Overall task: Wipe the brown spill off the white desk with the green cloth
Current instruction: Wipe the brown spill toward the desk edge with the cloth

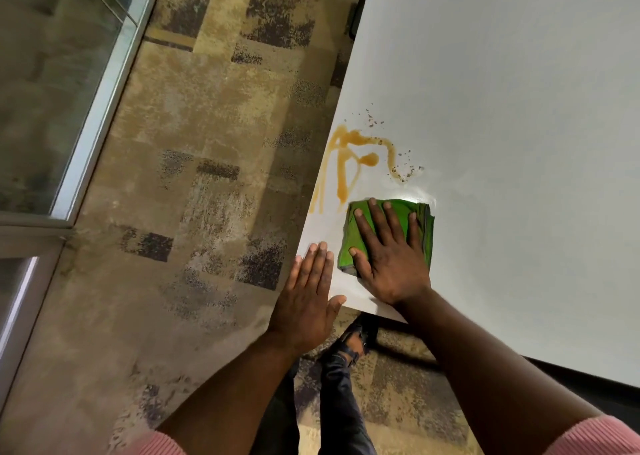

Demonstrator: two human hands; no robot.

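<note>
A folded green cloth [420, 227] lies on the white desk [519, 108] near its left corner. My right hand [388, 250] presses flat on the cloth with fingers spread. Just beyond the cloth, a brown spill [349, 156] runs in streaks toward the desk's left edge, with small dark specks scattered around it. A wet sheen shows on the desk between the spill and the cloth. My left hand [308, 295] hovers flat and open at the desk's left edge, holding nothing.
Patterned beige and dark carpet [207, 143] covers the floor left of the desk. A glass partition with a metal frame [100, 108] stands at the far left. My legs and a dark shoe [349, 347] are below the desk corner.
</note>
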